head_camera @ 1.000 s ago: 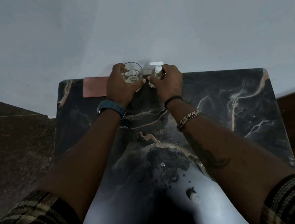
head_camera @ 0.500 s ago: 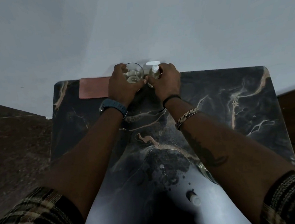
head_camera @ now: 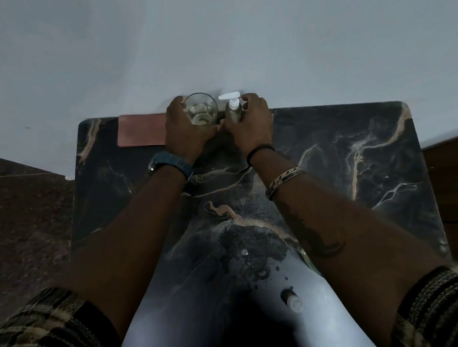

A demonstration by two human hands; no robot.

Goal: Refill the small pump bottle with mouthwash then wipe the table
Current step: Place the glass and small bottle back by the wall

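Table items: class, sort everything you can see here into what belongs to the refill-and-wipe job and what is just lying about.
Belongs:
pump bottle, in right hand
glass, in left hand
pink cloth
droplets
marble table

Lying about:
small white-tipped item

The lower part of the pump bottle (head_camera: 233, 113) is hidden behind the right hand (head_camera: 249, 128), and the left hand (head_camera: 184, 134) covers the left side and base of the glass (head_camera: 200, 110), at the upper centre of the frame. The pink cloth (head_camera: 142, 129) is partly hidden under the left hand on its right end. Both plaid sleeves (head_camera: 43, 341) are cut off by the bottom edge, and the small object (head_camera: 291, 300) at lower centre is too blurred to identify.
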